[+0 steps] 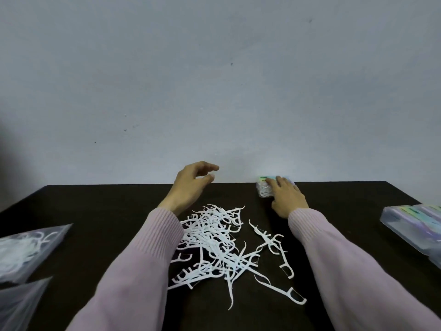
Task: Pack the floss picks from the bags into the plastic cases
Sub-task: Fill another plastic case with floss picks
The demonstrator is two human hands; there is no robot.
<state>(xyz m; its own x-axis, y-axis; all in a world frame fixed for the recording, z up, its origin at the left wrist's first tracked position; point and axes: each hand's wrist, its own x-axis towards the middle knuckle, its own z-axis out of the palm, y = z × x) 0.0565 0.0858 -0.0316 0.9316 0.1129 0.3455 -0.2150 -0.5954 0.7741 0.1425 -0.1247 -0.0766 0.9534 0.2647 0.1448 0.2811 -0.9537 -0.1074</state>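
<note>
Care at the far edge of the desk (95, 211) seems the main thing now: the right grip (287, 195) lies with fingers flat on a small filled case (264, 190), which sits hard against the wall, so it looks like a packed case being parked. Pressing lightly and sliding, not lifting, should keep the lid closed. The left grip (191, 182) hovers off the desk, fingers loosely curled around nothing, free to gather the next bunch.

Nearer the body than both grips, between the sleeves, lies a tangled heap of white floss picks (214, 244), thin and hooked, likely to snag each other. Bags (28, 249) with more picks lie left of the left grip; empty cases (415, 230) are stacked right of the right one.
</note>
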